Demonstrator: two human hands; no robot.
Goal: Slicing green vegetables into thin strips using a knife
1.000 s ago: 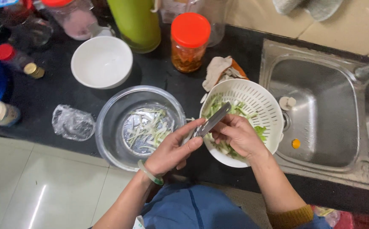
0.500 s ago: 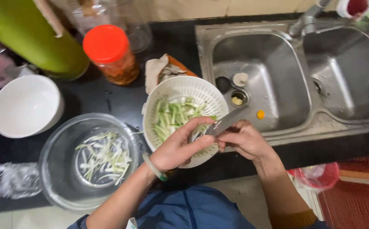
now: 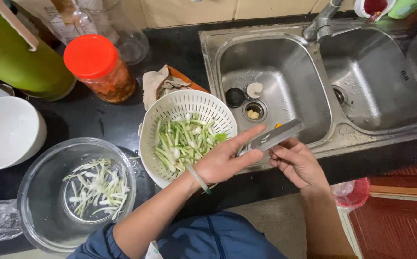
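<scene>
Right hand closed around knife handle, blade flat, just right of white colander. Left hand open, fingers extended, touching blade underside at colander's right rim. Spring onions inside colander; glass bowl of cut strips left of it.

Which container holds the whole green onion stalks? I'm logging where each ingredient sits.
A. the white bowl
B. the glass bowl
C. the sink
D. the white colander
D: the green stalks lie in the white colander, while the glass bowl holds pale shreds.
</scene>
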